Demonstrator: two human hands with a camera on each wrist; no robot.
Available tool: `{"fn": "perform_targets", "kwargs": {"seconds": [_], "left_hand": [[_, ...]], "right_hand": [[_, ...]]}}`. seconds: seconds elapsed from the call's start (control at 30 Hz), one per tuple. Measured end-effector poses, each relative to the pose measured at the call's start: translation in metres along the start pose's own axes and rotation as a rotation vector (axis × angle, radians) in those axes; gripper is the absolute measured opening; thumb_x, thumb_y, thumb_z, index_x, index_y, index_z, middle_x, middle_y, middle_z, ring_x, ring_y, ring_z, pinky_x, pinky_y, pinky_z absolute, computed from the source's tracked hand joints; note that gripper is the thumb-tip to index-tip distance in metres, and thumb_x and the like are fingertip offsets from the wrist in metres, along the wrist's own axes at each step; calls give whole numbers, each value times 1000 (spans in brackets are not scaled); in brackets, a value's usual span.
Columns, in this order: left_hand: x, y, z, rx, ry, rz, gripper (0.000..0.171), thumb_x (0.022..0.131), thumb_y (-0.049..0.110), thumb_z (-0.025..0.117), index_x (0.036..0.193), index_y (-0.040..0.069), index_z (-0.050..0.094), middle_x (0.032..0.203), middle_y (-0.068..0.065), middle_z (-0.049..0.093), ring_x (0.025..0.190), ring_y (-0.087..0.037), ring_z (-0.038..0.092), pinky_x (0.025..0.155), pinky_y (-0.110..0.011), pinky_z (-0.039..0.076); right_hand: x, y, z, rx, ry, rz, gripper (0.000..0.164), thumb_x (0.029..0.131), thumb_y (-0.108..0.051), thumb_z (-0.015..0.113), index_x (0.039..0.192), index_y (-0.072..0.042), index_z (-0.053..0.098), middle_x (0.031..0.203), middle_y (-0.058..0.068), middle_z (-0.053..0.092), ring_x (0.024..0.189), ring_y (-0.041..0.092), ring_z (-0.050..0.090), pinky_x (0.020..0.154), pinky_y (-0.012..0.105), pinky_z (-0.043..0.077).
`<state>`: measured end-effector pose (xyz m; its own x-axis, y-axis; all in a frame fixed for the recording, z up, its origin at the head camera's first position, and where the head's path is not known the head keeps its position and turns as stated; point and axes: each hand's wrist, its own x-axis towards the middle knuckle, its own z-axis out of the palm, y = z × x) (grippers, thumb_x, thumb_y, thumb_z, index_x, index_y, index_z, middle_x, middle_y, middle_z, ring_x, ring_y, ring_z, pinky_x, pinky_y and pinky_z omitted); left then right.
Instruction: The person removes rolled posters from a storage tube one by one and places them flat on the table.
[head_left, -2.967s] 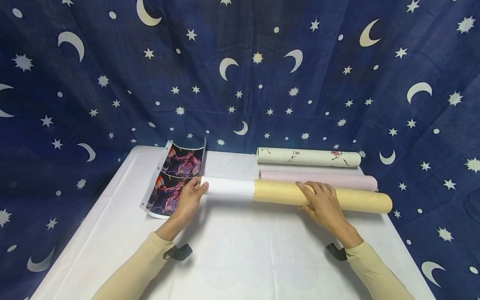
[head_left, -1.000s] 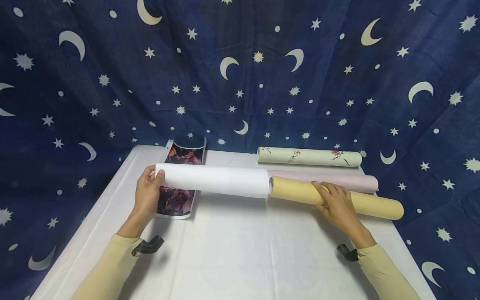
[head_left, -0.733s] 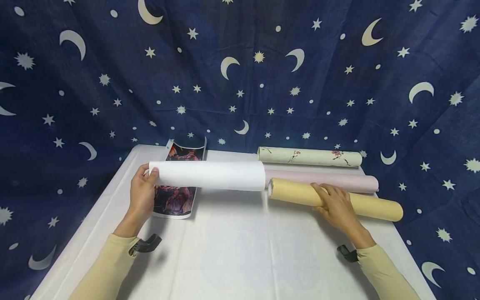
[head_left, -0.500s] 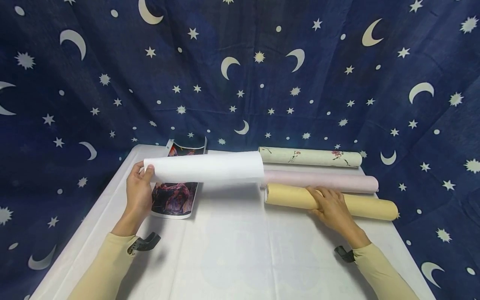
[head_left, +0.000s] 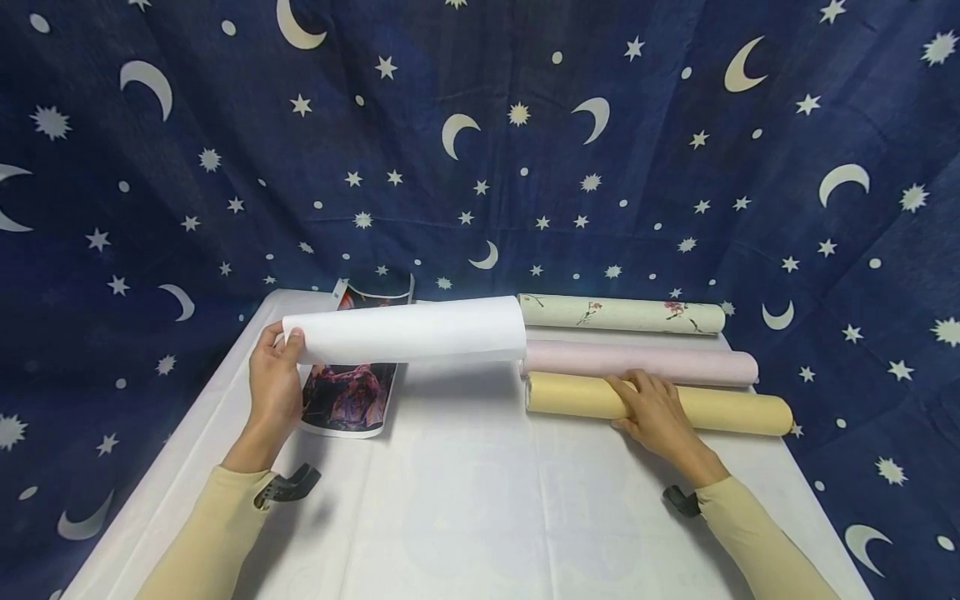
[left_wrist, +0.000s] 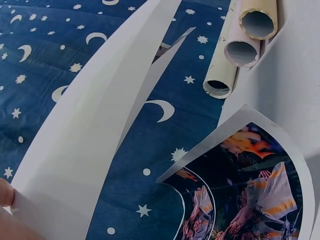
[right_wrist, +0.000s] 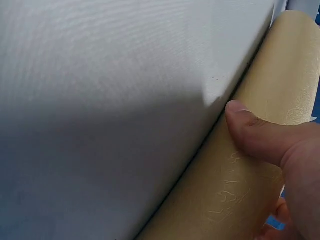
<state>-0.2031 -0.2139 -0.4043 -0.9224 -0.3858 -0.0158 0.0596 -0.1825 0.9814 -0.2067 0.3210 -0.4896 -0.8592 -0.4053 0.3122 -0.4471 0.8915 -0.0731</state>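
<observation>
My left hand (head_left: 273,379) pinches the left end of a rolled white sheet of paper (head_left: 408,333), thumb in front, and holds it up over the table. In the left wrist view the white sheet (left_wrist: 95,105) is loosely curled, its long edge standing apart, with a small dark printed patch showing inside. My right hand (head_left: 654,412) grips the middle of a yellow paper tube (head_left: 573,396) lying on the table; in the right wrist view the thumb presses along the yellow tube (right_wrist: 215,195). The yellow tube's hollow end (left_wrist: 258,24) shows in the left wrist view.
Behind the yellow tube lie a pink tube (head_left: 592,358) and a floral tube (head_left: 622,314), side by side. A curled printed poster (head_left: 348,400) lies at the left, partly behind the white roll. A white cloth covers the table (head_left: 480,508); a blue moon-and-star curtain (head_left: 420,125) hangs behind.
The white roll has slid out of the yellow tube's left end, moving left and up with my left hand. The yellow tube now lies alongside the pink one, my right hand still on it.
</observation>
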Motion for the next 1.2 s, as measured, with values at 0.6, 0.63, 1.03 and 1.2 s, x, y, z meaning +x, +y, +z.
{"fn": "perform_targets", "kwargs": {"seconds": [0.6, 0.63, 1.03, 1.2], "left_hand": [[0, 0, -2, -59, 25, 6, 22, 103, 24, 49, 123, 16, 51, 113, 6, 65, 117, -13, 54, 95, -27, 40], [0, 0, -2, -59, 25, 9, 22, 103, 24, 49, 124, 15, 51, 114, 5, 64, 117, -13, 55, 97, -28, 39], [-1, -2, -4, 2, 19, 7, 26, 104, 29, 46, 127, 17, 47, 127, -2, 61, 130, -18, 47, 105, -39, 33], [-1, -3, -3, 8, 17, 10, 25, 105, 28, 45, 127, 16, 47, 129, -4, 60, 130, -18, 48, 112, -41, 30]], "right_hand": [[21, 7, 6, -34, -8, 30, 79, 71, -22, 88, 140, -21, 51, 123, 15, 53, 115, 42, 48, 93, 64, 36], [23, 7, 6, -39, -10, 27, 78, 71, -22, 88, 140, -21, 51, 123, 15, 53, 115, 42, 48, 93, 64, 36], [44, 15, 5, -58, -46, 33, 77, 75, -24, 85, 143, -20, 49, 125, 17, 55, 116, 42, 51, 94, 64, 37], [50, 19, 6, -27, -66, 70, 76, 77, -24, 84, 144, -17, 49, 129, 17, 55, 119, 43, 49, 98, 64, 34]]}}
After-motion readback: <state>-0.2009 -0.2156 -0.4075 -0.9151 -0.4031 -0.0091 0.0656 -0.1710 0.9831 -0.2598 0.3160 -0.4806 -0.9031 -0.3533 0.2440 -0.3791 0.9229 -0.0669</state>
